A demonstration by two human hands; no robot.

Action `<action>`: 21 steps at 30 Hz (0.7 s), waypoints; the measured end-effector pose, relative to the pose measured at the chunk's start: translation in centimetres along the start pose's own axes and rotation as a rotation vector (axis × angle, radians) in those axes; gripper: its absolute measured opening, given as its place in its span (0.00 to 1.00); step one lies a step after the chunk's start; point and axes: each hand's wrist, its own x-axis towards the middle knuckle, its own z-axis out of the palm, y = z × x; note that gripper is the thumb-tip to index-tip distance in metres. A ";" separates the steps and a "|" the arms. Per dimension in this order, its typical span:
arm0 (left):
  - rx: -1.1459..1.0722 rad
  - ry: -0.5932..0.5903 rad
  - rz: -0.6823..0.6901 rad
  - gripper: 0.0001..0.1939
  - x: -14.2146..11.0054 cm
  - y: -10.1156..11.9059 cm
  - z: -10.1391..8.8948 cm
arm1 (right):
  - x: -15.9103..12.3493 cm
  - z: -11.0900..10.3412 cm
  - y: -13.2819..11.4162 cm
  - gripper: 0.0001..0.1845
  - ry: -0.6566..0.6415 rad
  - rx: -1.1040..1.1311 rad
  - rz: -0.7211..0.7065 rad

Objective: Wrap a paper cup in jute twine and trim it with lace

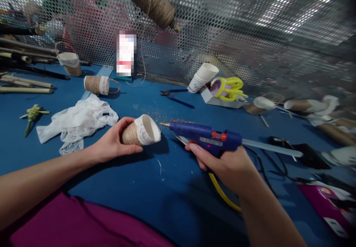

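Note:
My left hand [114, 143] is wrapped round a paper cup [132, 134] bound in brown twine, with white lace around its rim. The cup lies tilted, its mouth facing right. In my right hand [219, 162] is a blue hot glue gun [191, 130], gripped by its handle. A clear glue stick [272, 147] sticks out of its back end. The metal nozzle points left, close to the cup's rim but apart from it. Scissors [180, 139] lie on the table beneath the gun, partly hidden by it. White lace [80, 123] is heaped left of the cup.
Behind stand a twine-wrapped cup basket [69, 63], another on its side [96, 84], a lit phone [125, 53], pliers [178, 96] and stacked paper cups [203, 77]. A twine spool [150, 2] hangs on the perforated metal panel [236, 21]. Sticks [27, 89] lie left; a magenta power strip [324, 206] sits right.

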 end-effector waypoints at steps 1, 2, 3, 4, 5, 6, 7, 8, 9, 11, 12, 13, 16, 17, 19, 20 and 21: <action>0.023 0.009 0.012 0.29 0.0 -0.1 0.0 | 0.0 0.1 0.0 0.13 0.001 -0.059 -0.038; 0.040 0.011 0.025 0.28 0.0 -0.2 0.0 | 0.0 0.1 0.1 0.13 0.006 -0.115 -0.087; 0.053 0.009 0.035 0.28 0.0 -0.3 0.0 | 0.1 0.2 0.2 0.11 0.011 -0.163 -0.141; 0.061 0.007 0.045 0.28 0.0 -0.3 0.0 | 0.1 0.2 0.3 0.10 0.021 -0.197 -0.188; 0.067 0.007 0.053 0.28 0.0 -0.4 0.0 | 0.2 0.1 0.4 0.10 0.026 -0.224 -0.224; 0.070 0.009 0.056 0.28 -0.1 -0.4 0.0 | 0.2 0.1 0.6 0.10 0.023 -0.250 -0.247; 0.073 0.013 0.055 0.28 -0.1 -0.4 0.1 | 0.2 0.0 0.7 0.10 0.014 -0.279 -0.262; 0.073 0.019 0.052 0.28 -0.1 -0.4 0.1 | 0.2 -0.1 0.8 0.11 0.007 -0.315 -0.284; 0.070 0.025 0.049 0.28 -0.1 -0.3 0.1 | 0.2 -0.2 0.9 0.11 0.003 -0.348 -0.306; 0.056 0.033 0.048 0.28 -0.1 -0.3 0.2 | 0.1 -0.4 1.0 0.11 0.008 -0.378 -0.342; 0.046 0.037 0.051 0.28 -0.1 -0.3 0.2 | 0.1 -0.4 1.0 0.10 0.017 -0.372 -0.352; 0.035 0.043 0.058 0.28 -0.1 -0.3 0.2 | 0.1 -0.4 1.1 0.10 0.023 -0.367 -0.361; 0.005 0.058 0.075 0.28 -0.1 -0.3 0.3 | 0.1 -0.2 1.2 0.11 0.039 -0.404 -0.387; 0.000 0.061 0.079 0.28 -0.1 -0.4 0.3 | 0.1 -0.2 1.2 0.11 0.046 -0.429 -0.394; 0.003 0.062 0.085 0.29 -0.1 -0.4 0.4 | 0.2 -0.1 1.2 0.12 0.056 -0.468 -0.405; 0.008 0.062 0.087 0.29 -0.1 -0.4 0.4 | 0.2 -0.1 1.1 0.12 0.057 -0.475 -0.407; 0.014 0.064 0.090 0.29 -0.2 -0.5 0.4 | 0.2 -0.1 1.1 0.12 0.055 -0.472 -0.407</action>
